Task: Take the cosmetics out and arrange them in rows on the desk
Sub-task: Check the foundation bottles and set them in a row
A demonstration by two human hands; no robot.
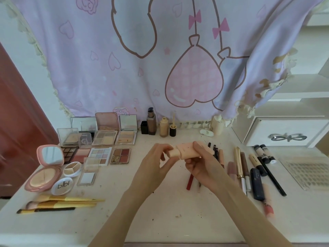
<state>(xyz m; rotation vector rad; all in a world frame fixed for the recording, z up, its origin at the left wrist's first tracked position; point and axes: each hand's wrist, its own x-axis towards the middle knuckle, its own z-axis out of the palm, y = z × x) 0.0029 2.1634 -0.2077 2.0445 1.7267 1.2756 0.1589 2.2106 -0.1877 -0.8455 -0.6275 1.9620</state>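
Above the middle of the white desk (169, 207) I hold a pale pink tube (187, 148) lying sideways. My right hand (201, 166) grips the tube's body, thumb on top. My left hand (154, 163) pinches its cap (173, 153) at the tube's left end. Open eyeshadow palettes (100, 155) and compacts (44, 168) lie in rows on the left. Bottles (151, 123) stand at the back. Pencils, mascaras and lip tubes (256, 175) lie side by side on the right. A red pencil (190, 181) shows under my right hand.
Several yellow-handled brushes (58, 204) lie at the front left. A white drawer box with a bow handle (286, 134) stands at the back right, a patterned sheet (309, 173) in front of it. A lilac printed cloth (160, 59) hangs behind the desk.
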